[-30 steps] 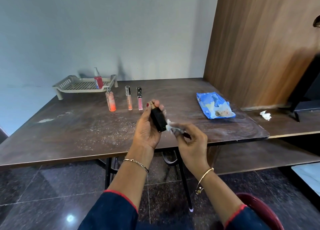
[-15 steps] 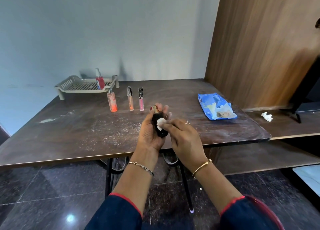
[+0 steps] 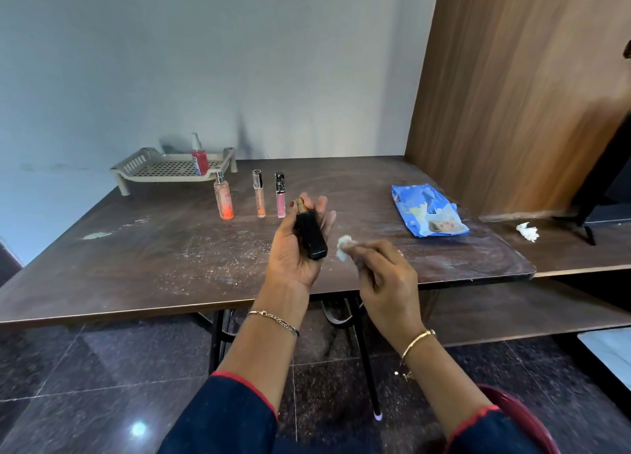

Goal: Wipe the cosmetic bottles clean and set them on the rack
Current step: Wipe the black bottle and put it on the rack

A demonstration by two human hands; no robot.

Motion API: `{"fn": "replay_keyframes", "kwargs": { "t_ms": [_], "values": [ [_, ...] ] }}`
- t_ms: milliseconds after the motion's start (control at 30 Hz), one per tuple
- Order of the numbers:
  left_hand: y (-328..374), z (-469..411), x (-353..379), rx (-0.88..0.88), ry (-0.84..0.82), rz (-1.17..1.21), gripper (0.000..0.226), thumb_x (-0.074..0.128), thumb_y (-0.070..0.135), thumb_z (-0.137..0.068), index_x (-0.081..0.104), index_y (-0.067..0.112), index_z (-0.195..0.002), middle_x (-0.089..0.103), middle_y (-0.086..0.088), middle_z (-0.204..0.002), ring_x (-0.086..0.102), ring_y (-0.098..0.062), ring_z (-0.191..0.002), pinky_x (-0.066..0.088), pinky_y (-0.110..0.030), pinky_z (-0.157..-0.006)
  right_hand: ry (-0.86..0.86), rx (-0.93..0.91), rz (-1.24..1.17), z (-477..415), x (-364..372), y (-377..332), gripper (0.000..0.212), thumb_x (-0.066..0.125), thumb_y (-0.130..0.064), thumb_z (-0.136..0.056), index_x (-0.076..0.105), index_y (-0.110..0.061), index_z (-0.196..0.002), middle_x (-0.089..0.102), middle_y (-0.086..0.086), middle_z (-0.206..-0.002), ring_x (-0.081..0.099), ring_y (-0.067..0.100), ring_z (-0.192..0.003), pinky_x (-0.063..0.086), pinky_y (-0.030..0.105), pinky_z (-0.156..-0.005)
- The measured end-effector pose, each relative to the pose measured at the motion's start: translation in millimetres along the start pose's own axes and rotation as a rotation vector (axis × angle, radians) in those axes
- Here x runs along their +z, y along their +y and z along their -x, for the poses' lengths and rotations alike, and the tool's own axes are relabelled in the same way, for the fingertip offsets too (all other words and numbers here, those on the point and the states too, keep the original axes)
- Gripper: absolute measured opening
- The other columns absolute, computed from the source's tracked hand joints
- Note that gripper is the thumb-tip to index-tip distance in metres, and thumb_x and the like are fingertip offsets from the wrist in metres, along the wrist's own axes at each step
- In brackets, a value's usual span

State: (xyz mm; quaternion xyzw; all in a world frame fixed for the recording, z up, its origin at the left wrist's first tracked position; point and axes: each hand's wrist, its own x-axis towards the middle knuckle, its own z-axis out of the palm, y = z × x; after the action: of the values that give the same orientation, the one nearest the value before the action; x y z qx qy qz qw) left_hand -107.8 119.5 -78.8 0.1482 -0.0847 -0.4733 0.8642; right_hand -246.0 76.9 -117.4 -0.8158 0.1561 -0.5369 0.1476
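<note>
The right hand (image 3: 389,279) has pulled away from the black bottle (image 3: 309,230) and now sits just to its right, no longer touching it, fingertips pinching a small white wad (image 3: 344,247). The left hand (image 3: 293,252) holds the bottle above the table (image 3: 136,266), palm turned up. The bottle lies tilted across the palm, gold cap away from the person, with the thumb along one side and the fingers behind it. Further back stand an orange spray bottle (image 3: 223,199), a peach tube (image 3: 259,194) and a pink tube (image 3: 280,196) in a row. Behind them the rack (image 3: 150,173) holds a red bottle (image 3: 201,161). A blue packet (image 3: 426,211) lies to the right.
</note>
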Motion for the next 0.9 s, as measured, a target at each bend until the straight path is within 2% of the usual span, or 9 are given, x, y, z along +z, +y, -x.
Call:
{"fn": "replay_keyframes", "kwargs": {
  "t_ms": [67,233,333,467,567,667,800,900],
  "values": [
    [-3.8,-0.9,-2.0,-0.016,0.004,-0.03,0.022,0.043,0.023,-0.099,0.061,0.011,-0.1,0.067,0.0,-0.083,0.071,-0.015,-0.08,0.052,-0.037,-0.09,0.006,-0.074,0.027,-10.4,4.6,-13.5,0.029,0.057,0.003,-0.085,0.071,-0.011,-0.107,0.065,0.004,-0.104,0.064,0.016,-0.092,0.053,0.034,-0.076],
    [-3.4,-3.9,-8.6,-0.046,-0.021,-0.068,0.02,0.042,0.024,-0.1,0.058,0.012,-0.093,0.063,-0.001,-0.075,0.065,-0.012,-0.071,0.058,-0.028,-0.078,-0.196,-0.341,0.226,-14.7,12.3,-24.6,0.028,0.045,-0.01,-0.091,0.069,-0.011,-0.105,0.064,0.006,-0.106,0.059,0.024,-0.094,0.055,0.038,-0.063],
    [-2.7,-0.9,-10.4,-0.06,-0.021,-0.068,0.021,0.042,0.023,-0.099,0.058,0.01,-0.096,0.059,-0.002,-0.078,0.062,-0.012,-0.068,0.056,-0.026,-0.078,-0.186,-0.27,0.159,-11.7,12.1,-16.1,0.028,0.048,-0.006,-0.089,0.069,-0.011,-0.108,0.065,0.005,-0.107,0.062,0.025,-0.092,0.055,0.039,-0.07],
    [-6.9,6.9,-8.7,-0.12,-0.03,-0.08,0.021,0.045,0.021,-0.097,0.061,0.007,-0.095,0.063,-0.003,-0.076,0.064,-0.014,-0.074,0.056,-0.024,-0.077,-0.155,-0.173,0.11,-24.3,14.5,-9.7,0.03,0.048,-0.006,-0.087,0.071,-0.009,-0.105,0.067,0.007,-0.099,0.066,0.029,-0.082,0.055,0.041,-0.064],
    [-9.5,10.4,-6.5,-0.148,-0.011,-0.052,0.018,0.051,0.017,-0.093,0.064,0.004,-0.093,0.068,-0.006,-0.08,0.069,-0.014,-0.072,0.058,-0.024,-0.074,-0.165,-0.152,0.135,-39.4,15.7,-9.6,0.031,0.045,-0.012,-0.087,0.072,-0.01,-0.102,0.068,0.008,-0.096,0.066,0.032,-0.082,0.055,0.044,-0.062],
    [-5.8,8.5,-6.1,-0.145,0.001,-0.067,0.022,0.047,0.02,-0.096,0.062,0.006,-0.089,0.066,-0.004,-0.075,0.068,-0.013,-0.069,0.059,-0.024,-0.068,-0.239,-0.244,0.155,-33.7,17.1,-14.8,0.03,0.045,-0.011,-0.088,0.072,-0.009,-0.101,0.067,0.008,-0.095,0.063,0.031,-0.08,0.053,0.042,-0.061],
    [-0.7,4.0,-11.7,-0.088,0.073,-0.086,0.019,0.049,0.021,-0.097,0.061,0.007,-0.092,0.068,-0.003,-0.069,0.071,-0.015,-0.07,0.056,-0.032,-0.079,-0.27,-0.331,0.157,-9.5,14.5,-16.8,0.03,0.046,-0.005,-0.087,0.07,-0.009,-0.105,0.067,0.007,-0.1,0.061,0.028,-0.084,0.054,0.041,-0.062],
    [0.7,3.6,-9.8,-0.062,0.113,-0.008,0.02,0.048,0.02,-0.097,0.059,0.006,-0.088,0.066,-0.004,-0.068,0.072,-0.018,-0.068,0.056,-0.036,-0.076,-0.292,-0.362,0.2,3.5,14.5,-10.9,0.027,0.048,-0.006,-0.09,0.068,-0.006,-0.107,0.065,0.008,-0.105,0.06,0.028,-0.09,0.055,0.041,-0.06]
  ]
}}
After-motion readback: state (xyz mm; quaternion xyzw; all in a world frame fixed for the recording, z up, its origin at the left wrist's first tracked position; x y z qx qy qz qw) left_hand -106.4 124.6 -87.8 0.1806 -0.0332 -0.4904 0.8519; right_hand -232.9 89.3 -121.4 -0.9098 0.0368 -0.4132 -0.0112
